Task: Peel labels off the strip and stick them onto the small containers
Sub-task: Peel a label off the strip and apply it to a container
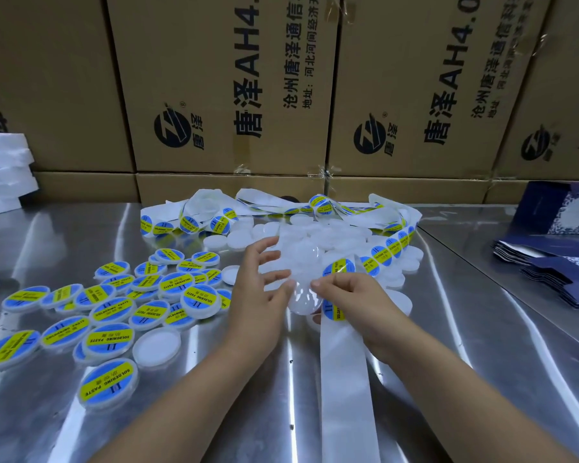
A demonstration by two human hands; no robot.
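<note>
Now right hand [355, 304] pinches a round glossy label [339, 266].

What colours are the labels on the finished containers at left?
The labels are blue with a yellow band bearing dark print; clearest in the head view.

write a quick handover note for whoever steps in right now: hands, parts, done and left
Left hand: open, fingers spread, beside a blank container in front of the person.
Right hand: pinches a label at the peeling end of the strip.
Done: a pile of labelled containers lies on the left of the steel table; bare backing trails toward the person.
Left: stick this label on the blank container, then work through the heap of blank containers at the back. Many labels are still on the strip.
</note>
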